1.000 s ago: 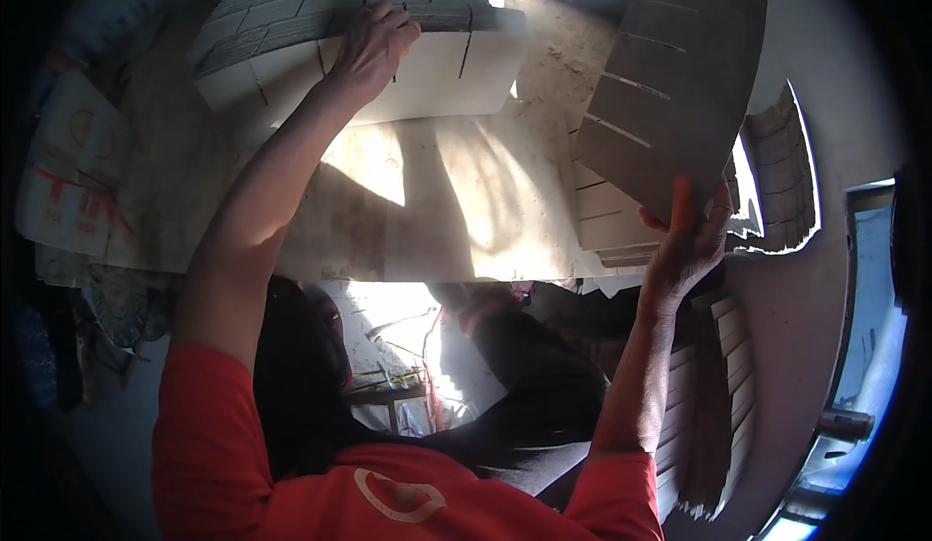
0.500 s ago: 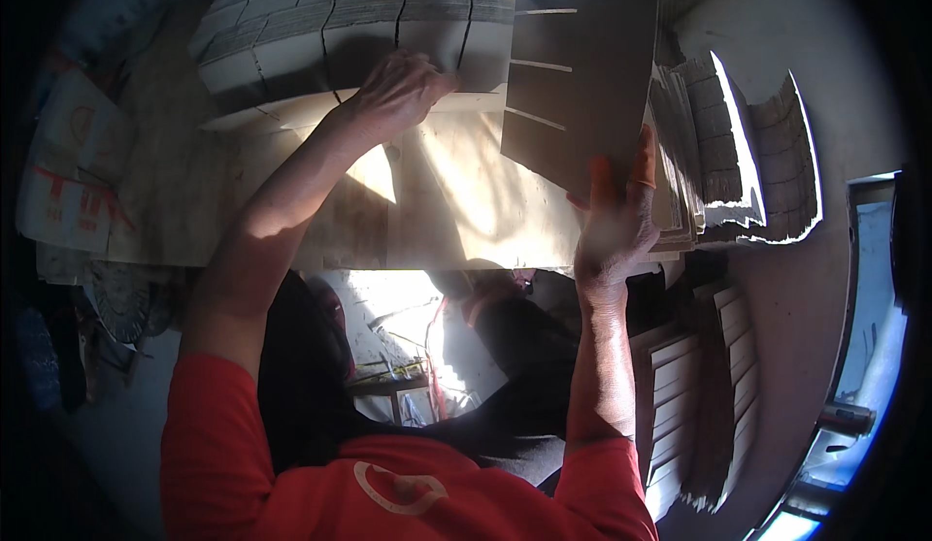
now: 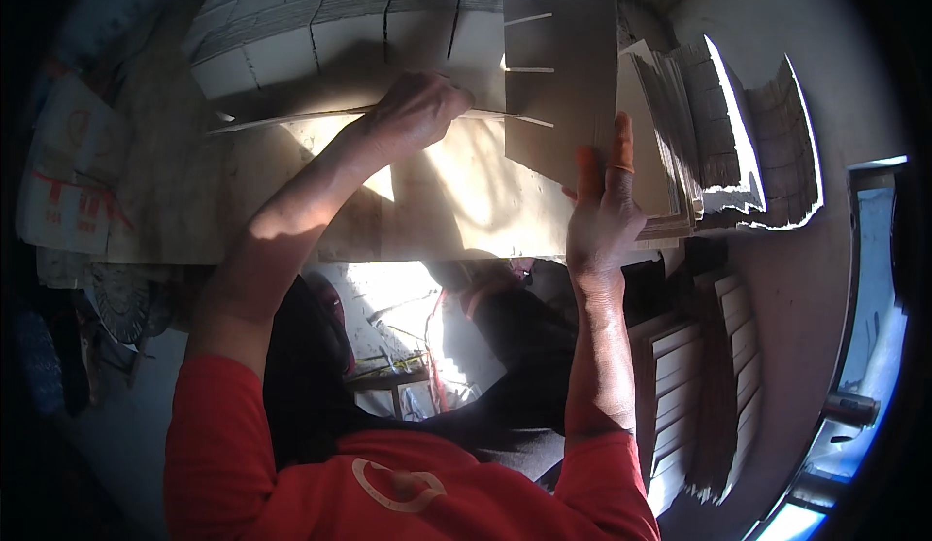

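My right hand (image 3: 604,213) holds a bundle of slotted cardboard divider strips (image 3: 561,65) upright, fingers pressed flat against its face, over a brown work board (image 3: 291,201). My left hand (image 3: 413,114) is closed on a thin flat cardboard strip (image 3: 282,119) that lies across the board, just below a big stack of slotted cardboard pieces (image 3: 340,27). The two hands are close, the strip's right end reaching the upright bundle.
More piles of slotted cardboard stand at the right (image 3: 723,143) and lower right (image 3: 699,395). Printed paper or sacking (image 3: 68,182) lies at the left. My legs and a sunlit patch of floor (image 3: 398,327) show below the board.
My right hand has swung the cardboard bundle from the right to the middle and stood it upright. My left hand has come down from the far stack, drawing a thin strip with it.
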Action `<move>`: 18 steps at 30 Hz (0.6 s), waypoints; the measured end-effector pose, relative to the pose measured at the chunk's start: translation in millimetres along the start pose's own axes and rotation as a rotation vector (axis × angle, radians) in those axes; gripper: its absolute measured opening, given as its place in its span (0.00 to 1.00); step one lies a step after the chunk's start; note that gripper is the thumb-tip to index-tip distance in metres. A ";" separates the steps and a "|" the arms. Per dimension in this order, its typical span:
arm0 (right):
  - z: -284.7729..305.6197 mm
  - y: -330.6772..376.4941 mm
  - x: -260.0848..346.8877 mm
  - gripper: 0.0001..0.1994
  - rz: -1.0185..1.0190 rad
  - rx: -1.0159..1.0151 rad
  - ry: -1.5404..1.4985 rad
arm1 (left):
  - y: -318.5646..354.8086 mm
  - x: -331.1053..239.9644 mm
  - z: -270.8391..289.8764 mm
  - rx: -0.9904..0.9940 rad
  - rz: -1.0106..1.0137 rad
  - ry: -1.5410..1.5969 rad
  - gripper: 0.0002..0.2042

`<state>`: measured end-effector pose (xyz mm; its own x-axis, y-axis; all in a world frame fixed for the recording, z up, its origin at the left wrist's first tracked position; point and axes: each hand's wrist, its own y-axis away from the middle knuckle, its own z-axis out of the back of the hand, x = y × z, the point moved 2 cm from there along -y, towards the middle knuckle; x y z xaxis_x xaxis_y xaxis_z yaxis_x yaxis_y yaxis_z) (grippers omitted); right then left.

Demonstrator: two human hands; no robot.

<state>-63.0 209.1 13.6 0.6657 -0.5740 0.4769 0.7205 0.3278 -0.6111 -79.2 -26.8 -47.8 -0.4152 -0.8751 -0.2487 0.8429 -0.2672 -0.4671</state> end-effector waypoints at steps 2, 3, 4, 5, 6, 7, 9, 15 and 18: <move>-7.4 3.6 -5.4 0.33 0.033 0.031 0.041 | -2.9 -13.7 5.9 -0.038 -0.019 0.074 0.03; -11.4 6.9 -9.2 0.32 -0.001 0.064 0.078 | -5.1 -22.5 10.9 -0.058 -0.029 0.112 0.03; -16.4 11.4 -13.6 0.31 -0.034 0.097 0.114 | -6.2 -30.2 12.5 -0.065 -0.036 0.115 0.03; -21.6 16.3 -18.9 0.30 -0.068 0.130 0.152 | -6.9 -37.4 13.4 -0.072 -0.043 0.118 0.03; -25.3 19.0 -21.4 0.32 -0.040 0.125 0.137 | -5.5 -41.6 15.9 -0.079 -0.045 0.115 0.03; -28.6 21.4 -23.2 0.34 -0.012 0.120 0.123 | -3.5 -43.6 16.7 -0.113 -0.061 0.119 0.03; -29.0 21.9 -23.0 0.35 0.064 0.096 0.099 | 0.7 -45.0 14.0 -0.182 -0.093 0.127 0.04; -26.1 22.2 -19.8 0.37 0.007 0.154 0.017 | 2.0 -47.9 8.0 -0.185 -0.074 0.160 0.05; -27.0 26.6 -23.9 0.35 -0.058 0.151 0.001 | 7.2 -51.0 5.2 -0.148 -0.065 0.085 0.06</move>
<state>-65.0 211.3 -31.1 0.6218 -0.5962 0.5078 0.7789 0.4029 -0.4807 -50.1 13.8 -34.0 -0.4996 -0.8192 -0.2815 0.7563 -0.2541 -0.6028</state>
